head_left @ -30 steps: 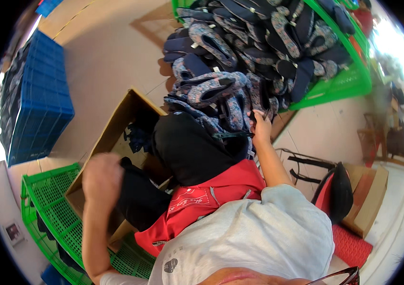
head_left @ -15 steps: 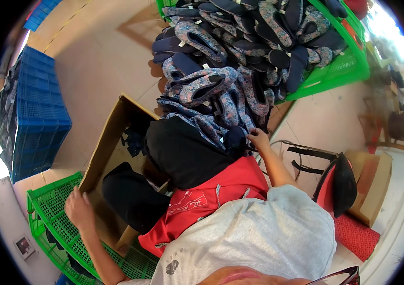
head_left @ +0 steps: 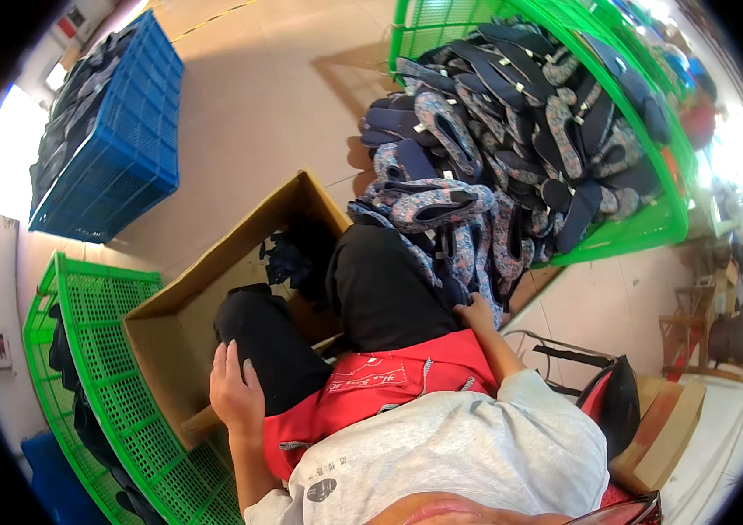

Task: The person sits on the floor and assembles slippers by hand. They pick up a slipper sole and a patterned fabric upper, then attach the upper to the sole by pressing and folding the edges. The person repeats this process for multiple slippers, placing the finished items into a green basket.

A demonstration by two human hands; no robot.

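My left hand (head_left: pixel 237 385) is open beside my left thigh, its fingers stretched out with nothing in them. Close to my right knee, my right hand (head_left: pixel 477 313) has its fingers curled on a dark navy slipper (head_left: pixel 453 291) at the near end of a heap. Part of that slipper is hidden by my leg and fingers. The heap holds many floral slippers (head_left: pixel 446 207) with dark linings and navy soles. Between and beyond my knees stands an open cardboard box (head_left: pixel 181 305) with dark pieces (head_left: pixel 286 261) inside.
A green crate (head_left: pixel 620 245) behind the heap is piled with more slippers. Another green crate (head_left: pixel 118 367) stands at my left, and a blue crate (head_left: pixel 139 131) of dark items lies farther off. At the right are a black-and-red seat pad (head_left: pixel 613 407) and a cardboard carton (head_left: pixel 664 433).
My left hand has left the cardboard box's edge and come in beside my thigh. My right hand stays at the near end of the slipper heap. The whole view has shifted.
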